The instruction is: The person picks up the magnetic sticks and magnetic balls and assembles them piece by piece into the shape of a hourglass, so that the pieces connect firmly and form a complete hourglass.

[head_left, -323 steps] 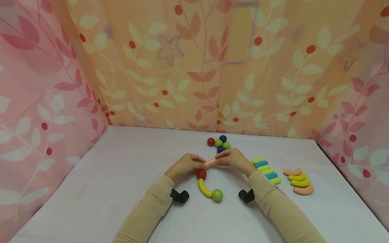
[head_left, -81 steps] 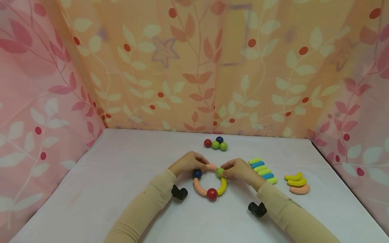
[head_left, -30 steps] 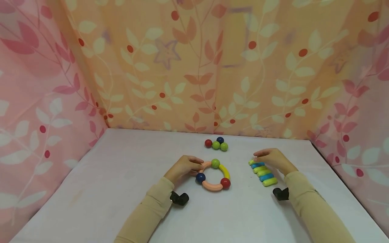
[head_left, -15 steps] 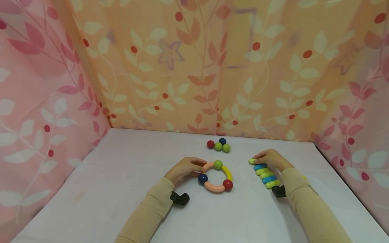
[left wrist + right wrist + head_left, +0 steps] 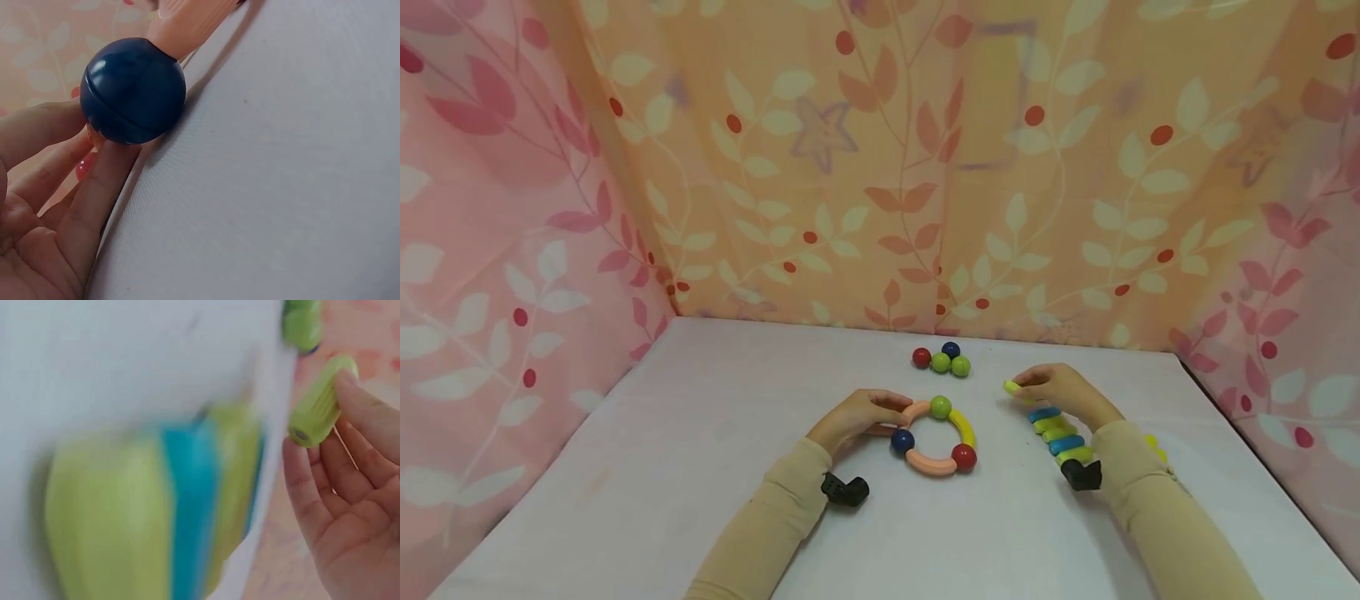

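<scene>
- Green stick [image 5: 1012,388], one: just lifted from the far end of its row; clear of the desk [image 5: 715,517], with a dark disc on the end turned to the right wrist camera.
- Right hand [image 5: 1063,393], one: fingers narrowed, pinching that stick between thumb and fingertips.
- Stick row [image 5: 1060,434], right of centre: five left, blue and green, side by side (one fewer than half a second ago).
- Ring [image 5: 934,467], centre: peach, yellow and peach curves joined by red, green and blue balls; to my eye already closed.
- Left hand [image 5: 859,417], one: at the ring's left side, apparently pinching the far peach curve [image 5: 916,409] just beside the blue ball [image 5: 902,442].
- Loose balls [image 5: 941,362], far side: red, dark blue, two green.
- Yellow curves [image 5: 1156,447], right: mostly behind the sleeve; count uncertain.
- Meaning, as I judge it: with the ring formed, straight pieces now enter the work.
</scene>
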The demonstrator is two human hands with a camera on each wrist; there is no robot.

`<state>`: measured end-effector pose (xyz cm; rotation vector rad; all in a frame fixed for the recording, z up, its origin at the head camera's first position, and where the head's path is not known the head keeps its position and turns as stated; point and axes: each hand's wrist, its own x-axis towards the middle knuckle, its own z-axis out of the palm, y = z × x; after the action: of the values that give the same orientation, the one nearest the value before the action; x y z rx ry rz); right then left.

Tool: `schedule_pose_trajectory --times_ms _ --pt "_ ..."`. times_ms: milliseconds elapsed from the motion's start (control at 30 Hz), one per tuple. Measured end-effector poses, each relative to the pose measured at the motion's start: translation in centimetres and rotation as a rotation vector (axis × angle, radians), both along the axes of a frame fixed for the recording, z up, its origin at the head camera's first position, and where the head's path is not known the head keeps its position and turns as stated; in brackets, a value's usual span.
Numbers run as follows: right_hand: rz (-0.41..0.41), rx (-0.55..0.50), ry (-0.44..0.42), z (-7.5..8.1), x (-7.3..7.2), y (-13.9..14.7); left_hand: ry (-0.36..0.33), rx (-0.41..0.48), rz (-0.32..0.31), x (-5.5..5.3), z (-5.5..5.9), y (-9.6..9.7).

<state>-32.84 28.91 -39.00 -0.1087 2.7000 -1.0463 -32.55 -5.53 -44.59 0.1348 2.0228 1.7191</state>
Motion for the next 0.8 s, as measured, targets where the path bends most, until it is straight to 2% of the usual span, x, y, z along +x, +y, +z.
schedule_pose_trajectory --times_ms 200,433,633,800 --pt "-0.026 -0.171 0.051 0.2 0.4 -3.4 -0.005 0.015 0.002 0.0 -0.2 0.0" --pt "-0.013 -0.302 0.083 -0.8 0.5 -7.2 0.002 0.045 -0.021 0.0 -0.4 0.2" --pt "-0.053 -0.349 0.066 -1.2 0.9 -8.7 -0.004 0.037 -0.014 0.0 -0.3 0.2" --pt "-0.036 -0.355 0.062 -1.3 1.1 -9.5 -0.007 0.029 -0.006 -0.1 -0.2 0.0"
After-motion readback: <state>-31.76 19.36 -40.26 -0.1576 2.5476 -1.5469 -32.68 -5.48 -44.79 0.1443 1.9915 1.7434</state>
